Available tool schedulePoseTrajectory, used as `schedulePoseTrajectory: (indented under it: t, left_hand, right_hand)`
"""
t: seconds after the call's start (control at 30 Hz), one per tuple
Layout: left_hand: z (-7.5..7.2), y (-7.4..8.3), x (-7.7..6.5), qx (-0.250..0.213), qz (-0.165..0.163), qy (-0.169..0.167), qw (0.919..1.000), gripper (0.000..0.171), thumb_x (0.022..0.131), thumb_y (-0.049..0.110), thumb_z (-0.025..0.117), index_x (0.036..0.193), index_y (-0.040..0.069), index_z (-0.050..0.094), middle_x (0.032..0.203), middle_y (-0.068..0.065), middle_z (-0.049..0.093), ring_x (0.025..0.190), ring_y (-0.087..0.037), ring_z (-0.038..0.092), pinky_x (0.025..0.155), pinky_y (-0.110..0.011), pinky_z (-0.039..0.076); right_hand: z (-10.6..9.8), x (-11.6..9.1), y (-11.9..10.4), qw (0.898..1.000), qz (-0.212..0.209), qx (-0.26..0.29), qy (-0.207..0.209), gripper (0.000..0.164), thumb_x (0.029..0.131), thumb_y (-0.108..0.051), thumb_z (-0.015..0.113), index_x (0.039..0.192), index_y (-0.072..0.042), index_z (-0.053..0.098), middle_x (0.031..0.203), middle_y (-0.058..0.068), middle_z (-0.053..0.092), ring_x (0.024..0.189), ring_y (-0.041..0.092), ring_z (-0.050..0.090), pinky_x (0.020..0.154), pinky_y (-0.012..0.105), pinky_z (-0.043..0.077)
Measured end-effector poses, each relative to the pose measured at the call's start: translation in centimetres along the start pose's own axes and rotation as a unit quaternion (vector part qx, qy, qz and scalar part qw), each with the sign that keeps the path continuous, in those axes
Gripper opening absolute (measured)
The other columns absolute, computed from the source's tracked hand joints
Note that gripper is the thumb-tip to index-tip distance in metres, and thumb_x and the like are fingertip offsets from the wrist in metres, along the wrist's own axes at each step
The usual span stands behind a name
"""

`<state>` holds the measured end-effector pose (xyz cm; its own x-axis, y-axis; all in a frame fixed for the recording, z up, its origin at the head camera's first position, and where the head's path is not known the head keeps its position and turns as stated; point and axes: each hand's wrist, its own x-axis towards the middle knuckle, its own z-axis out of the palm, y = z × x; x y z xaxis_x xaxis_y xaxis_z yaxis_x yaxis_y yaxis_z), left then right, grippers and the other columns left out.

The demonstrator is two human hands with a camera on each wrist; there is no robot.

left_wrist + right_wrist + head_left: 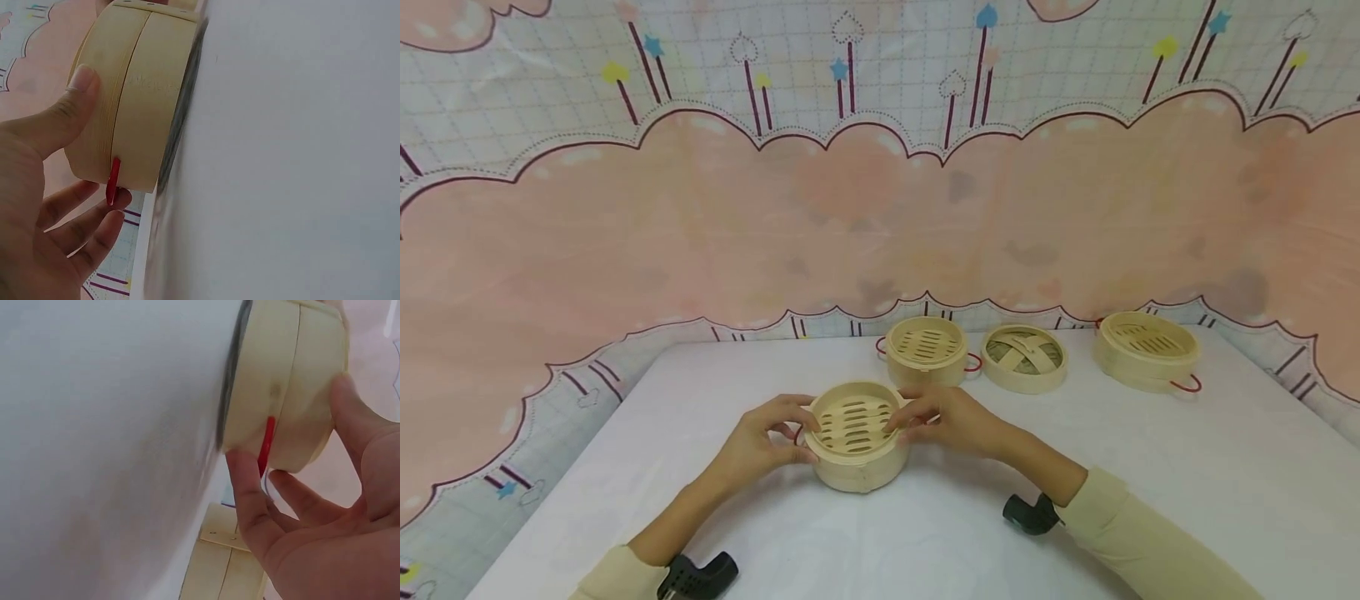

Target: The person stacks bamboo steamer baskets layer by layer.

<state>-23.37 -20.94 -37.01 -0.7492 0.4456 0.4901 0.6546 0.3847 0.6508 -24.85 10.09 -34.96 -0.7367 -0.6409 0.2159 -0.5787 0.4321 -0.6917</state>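
Observation:
A small round bamboo steamer basket with a slotted disc on top is between my two hands near the table's middle. On its left side my left hand grips it, thumb against the wall and other fingers beneath a red loop handle. From the right my right hand holds the opposite side, fingers around another red loop. A seam runs around the wall in both wrist views. Dark shadow lines its lower edge; whether it touches the table cannot be told.
Behind stand another slotted bamboo basket with red loops, a round woven bamboo lid and, farther right, a third slotted basket. They rest on the white tabletop. A patterned cloth hangs behind the table.

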Motion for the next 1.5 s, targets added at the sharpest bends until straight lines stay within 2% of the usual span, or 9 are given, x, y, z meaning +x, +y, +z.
schedulePoseTrajectory:
  t: [0.17,0.4,0.57,0.67,0.83,1.0,1.1,1.33,1.5]
  left_hand:
    - [0.5,0.6,-0.6,0.001,0.026,0.002,0.9996,0.035,0.063,0.011,0.087,0.093,0.015,0.068,0.119,-0.013,0.062,0.106,-0.027,0.057,0.069,-0.031,0.052]
    - [1.4,0.5,-1.4,-0.024,0.040,0.007,0.9989,0.037,0.062,0.008,0.086,0.094,0.015,0.068,0.121,-0.016,0.060,0.107,-0.021,0.057,0.069,-0.031,0.052]
    - [1.9,-0.1,-2.0,-0.052,0.018,0.008,0.9984,0.037,0.066,0.008,0.085,0.097,0.015,0.068,0.126,-0.015,0.057,0.113,-0.019,0.054,0.074,-0.031,0.051]
    - [2.0,-0.2,-2.2,-0.084,-0.008,0.004,0.9964,0.037,0.069,0.007,0.083,0.102,0.014,0.068,0.130,-0.013,0.055,0.117,-0.018,0.051,0.079,-0.031,0.050]
    - [2.1,-0.3,-2.5,-0.118,-0.027,-0.004,0.9926,0.038,0.074,0.004,0.080,0.108,0.010,0.066,0.135,-0.014,0.052,0.122,-0.018,0.048,0.083,-0.034,0.050]
    - [2.2,-0.6,-2.0,-0.128,-0.037,-0.013,0.9910,0.034,0.079,0.005,0.076,0.112,0.008,0.067,0.137,-0.012,0.050,0.123,-0.020,0.048,0.084,-0.034,0.050]
    - [2.3,-0.6,-1.8,-0.130,-0.037,-0.018,0.9907,0.034,0.080,0.005,0.075,0.113,0.009,0.066,0.138,-0.012,0.049,0.124,-0.020,0.047,0.085,-0.033,0.049]
    - [2.1,-0.9,-2.2,-0.119,-0.018,-0.025,0.9924,0.036,0.081,0.002,0.074,0.115,0.008,0.064,0.139,-0.015,0.047,0.123,-0.017,0.047,0.085,-0.033,0.049]
    - [2.0,-0.8,-2.5,-0.122,-0.014,-0.027,0.9921,0.035,0.082,0.001,0.073,0.115,0.008,0.063,0.139,-0.016,0.047,0.121,-0.016,0.049,0.083,-0.033,0.049]
  right_hand:
    - [0.1,-0.7,-0.3,1.000,0.014,-0.003,-0.019,0.017,0.085,-0.026,0.072,0.102,-0.026,0.074,0.130,0.008,0.057,0.125,0.025,0.048,0.083,0.034,0.049]
    - [0.2,-1.6,-0.6,0.999,0.019,0.003,-0.028,0.014,0.084,-0.026,0.073,0.098,-0.026,0.072,0.127,0.009,0.058,0.126,0.025,0.045,0.087,0.035,0.050]
    - [0.5,-1.8,-0.6,0.999,0.023,0.001,-0.031,0.013,0.084,-0.026,0.073,0.098,-0.025,0.072,0.125,0.009,0.059,0.111,0.022,0.055,0.086,0.036,0.049]
    - [0.4,-1.9,-0.7,0.999,0.030,0.008,-0.038,0.014,0.084,-0.025,0.073,0.098,-0.025,0.071,0.133,0.012,0.052,0.097,0.019,0.059,0.086,0.038,0.049]
    - [0.1,-2.0,-0.7,0.998,0.037,0.017,-0.048,0.015,0.085,-0.025,0.073,0.099,-0.026,0.071,0.134,0.011,0.052,0.096,0.018,0.059,0.085,0.039,0.048]
    - [-0.6,-2.0,-0.5,0.998,0.033,0.001,-0.058,0.017,0.085,-0.025,0.073,0.101,-0.029,0.071,0.109,-0.004,0.061,0.091,0.014,0.057,0.080,0.032,0.049]
    - [-1.0,-2.0,-0.4,0.997,0.044,-0.003,-0.060,0.023,0.087,-0.029,0.071,0.110,-0.030,0.069,0.107,-0.010,0.061,0.087,0.013,0.060,0.077,0.032,0.050]
    - [-1.9,-1.5,0.0,0.996,0.086,-0.002,-0.029,0.038,0.095,-0.041,0.057,0.132,-0.031,0.056,0.134,-0.004,0.054,0.111,0.017,0.057,0.089,0.038,0.049]
    - [-3.0,-1.5,0.8,0.995,0.084,0.019,0.043,0.037,0.095,-0.026,0.061,0.131,-0.018,0.057,0.126,0.008,0.060,0.094,0.020,0.066,0.078,0.033,0.053]
